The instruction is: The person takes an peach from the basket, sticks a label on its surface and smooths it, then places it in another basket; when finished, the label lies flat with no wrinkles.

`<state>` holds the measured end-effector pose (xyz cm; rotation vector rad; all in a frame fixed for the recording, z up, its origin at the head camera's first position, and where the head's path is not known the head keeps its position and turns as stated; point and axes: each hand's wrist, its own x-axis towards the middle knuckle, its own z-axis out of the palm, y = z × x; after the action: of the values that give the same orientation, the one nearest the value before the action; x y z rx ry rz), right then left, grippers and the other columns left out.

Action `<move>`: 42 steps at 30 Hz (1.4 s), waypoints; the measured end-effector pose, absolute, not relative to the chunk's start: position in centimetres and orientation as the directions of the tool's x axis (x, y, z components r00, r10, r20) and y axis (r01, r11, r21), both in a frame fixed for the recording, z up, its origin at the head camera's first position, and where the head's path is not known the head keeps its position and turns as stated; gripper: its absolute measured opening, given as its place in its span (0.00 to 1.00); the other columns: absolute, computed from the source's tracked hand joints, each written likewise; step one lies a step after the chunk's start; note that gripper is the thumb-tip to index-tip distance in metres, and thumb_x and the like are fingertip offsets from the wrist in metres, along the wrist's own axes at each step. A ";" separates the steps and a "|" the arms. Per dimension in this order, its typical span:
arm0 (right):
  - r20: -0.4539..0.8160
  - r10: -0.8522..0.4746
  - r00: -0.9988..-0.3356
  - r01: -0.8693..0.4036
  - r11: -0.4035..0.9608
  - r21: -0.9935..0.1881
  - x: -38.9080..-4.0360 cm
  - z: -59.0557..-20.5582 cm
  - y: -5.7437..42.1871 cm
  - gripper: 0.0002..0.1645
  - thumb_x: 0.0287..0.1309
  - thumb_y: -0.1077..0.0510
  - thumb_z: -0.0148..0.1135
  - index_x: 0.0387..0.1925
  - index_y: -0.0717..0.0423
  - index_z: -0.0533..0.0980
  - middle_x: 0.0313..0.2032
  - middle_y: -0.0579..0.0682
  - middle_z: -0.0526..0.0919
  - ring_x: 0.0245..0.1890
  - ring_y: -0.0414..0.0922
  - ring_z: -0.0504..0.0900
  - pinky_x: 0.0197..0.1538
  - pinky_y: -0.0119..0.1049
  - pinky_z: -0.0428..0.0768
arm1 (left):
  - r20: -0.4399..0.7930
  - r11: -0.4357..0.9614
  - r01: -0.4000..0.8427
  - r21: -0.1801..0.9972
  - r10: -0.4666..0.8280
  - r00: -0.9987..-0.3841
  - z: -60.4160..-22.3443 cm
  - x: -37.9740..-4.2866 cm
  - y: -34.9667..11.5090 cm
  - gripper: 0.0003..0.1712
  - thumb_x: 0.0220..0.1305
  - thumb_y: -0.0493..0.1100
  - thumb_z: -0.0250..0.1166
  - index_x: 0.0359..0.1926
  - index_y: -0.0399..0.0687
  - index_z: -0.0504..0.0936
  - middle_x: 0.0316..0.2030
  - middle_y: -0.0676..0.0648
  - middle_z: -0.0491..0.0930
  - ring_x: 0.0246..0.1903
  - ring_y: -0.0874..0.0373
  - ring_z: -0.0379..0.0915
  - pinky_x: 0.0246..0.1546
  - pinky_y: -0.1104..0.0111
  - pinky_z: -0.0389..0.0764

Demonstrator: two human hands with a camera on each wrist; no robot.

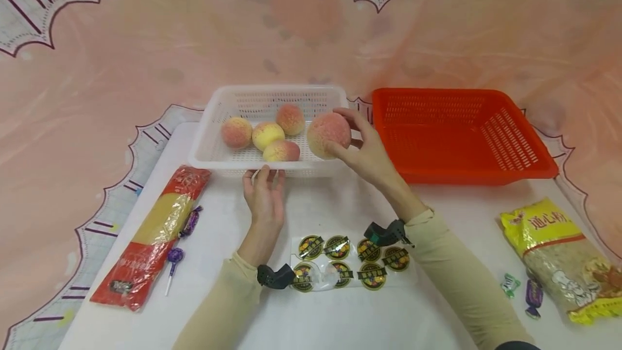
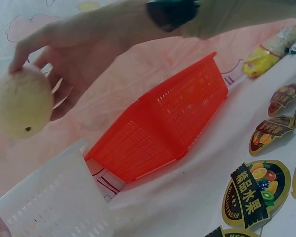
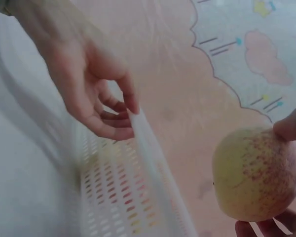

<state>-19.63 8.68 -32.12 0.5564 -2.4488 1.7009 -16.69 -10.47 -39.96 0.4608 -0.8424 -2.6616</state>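
Observation:
My right hand (image 1: 371, 158) holds a large pink-and-yellow peach (image 1: 324, 133) above the right end of a white plastic basket (image 1: 233, 164). Thumb and fingers curve round the fruit, which shows its yellow underside with a small dark spot in the left wrist view. With thumb and fingers, my left hand (image 1: 266, 201) pinches the basket's front rim, as the right wrist view (image 3: 91, 91) shows. Several more peaches lie inside the basket, among them a mostly yellow one (image 1: 268, 135) and a pinker one (image 1: 236, 133).
A red basket (image 1: 437, 172) stands to the right. Round fruit stickers (image 1: 372, 276) lie on a clear sheet in front. A red noodle packet (image 1: 146, 250), a lollipop (image 1: 175, 255) and a wrapped candy (image 1: 191, 221) lie left; a yellow pasta bag (image 1: 563, 258) and candies (image 1: 533, 297) lie right.

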 end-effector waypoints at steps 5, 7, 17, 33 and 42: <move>0.337 -0.302 -0.892 -0.421 0.278 -0.864 -17.5 -33.6 10.7 0.37 0.44 0.56 0.67 0.58 0.42 0.62 0.56 0.41 0.66 0.55 0.39 0.65 0.53 0.41 0.73 | -0.200 -0.768 0.198 0.610 -0.391 -0.898 -40.0 -16.8 -10.5 0.10 0.60 0.34 0.54 0.40 0.46 0.62 0.36 0.49 0.66 0.40 0.56 0.67 0.46 0.66 0.75; 0.346 -0.335 -0.877 -0.440 0.265 -0.858 -16.5 -33.9 11.2 0.38 0.44 0.60 0.67 0.58 0.45 0.62 0.57 0.44 0.65 0.56 0.41 0.64 0.53 0.42 0.73 | -0.199 -0.763 0.199 0.615 -0.394 -0.897 -40.0 -16.7 -10.5 0.11 0.60 0.34 0.55 0.40 0.45 0.62 0.35 0.49 0.67 0.39 0.56 0.67 0.47 0.65 0.75; 0.211 -0.385 -0.898 -0.352 0.345 -0.870 -13.0 -36.0 12.4 0.36 0.45 0.62 0.65 0.58 0.55 0.62 0.55 0.50 0.67 0.56 0.44 0.65 0.55 0.47 0.72 | -0.184 -0.726 0.149 0.672 -0.358 -0.915 -40.8 -16.9 -10.8 0.07 0.60 0.38 0.56 0.35 0.48 0.65 0.36 0.50 0.69 0.38 0.57 0.71 0.47 0.67 0.75; 0.094 -0.391 -0.916 -0.280 0.452 -0.847 -12.7 -39.0 12.7 0.36 0.45 0.62 0.66 0.57 0.57 0.62 0.56 0.53 0.67 0.57 0.48 0.66 0.58 0.48 0.68 | -0.212 -0.728 0.044 0.685 -0.257 -0.943 -41.4 -16.5 -10.9 0.07 0.62 0.45 0.55 0.33 0.50 0.66 0.35 0.50 0.74 0.36 0.59 0.76 0.31 0.77 0.77; 0.085 -0.411 -0.908 -0.286 0.457 -0.842 -12.4 -38.9 13.7 0.38 0.50 0.57 0.63 0.61 0.54 0.57 0.60 0.54 0.64 0.60 0.49 0.63 0.60 0.50 0.64 | -0.174 -0.675 -0.058 0.735 -0.106 -0.979 -42.1 -16.4 -11.5 0.12 0.63 0.53 0.51 0.35 0.49 0.68 0.33 0.51 0.75 0.33 0.61 0.78 0.28 0.76 0.75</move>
<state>-12.43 13.73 -38.87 0.6714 -2.7910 1.5712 -16.36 -11.48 -42.13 0.3165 -1.2549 -2.8333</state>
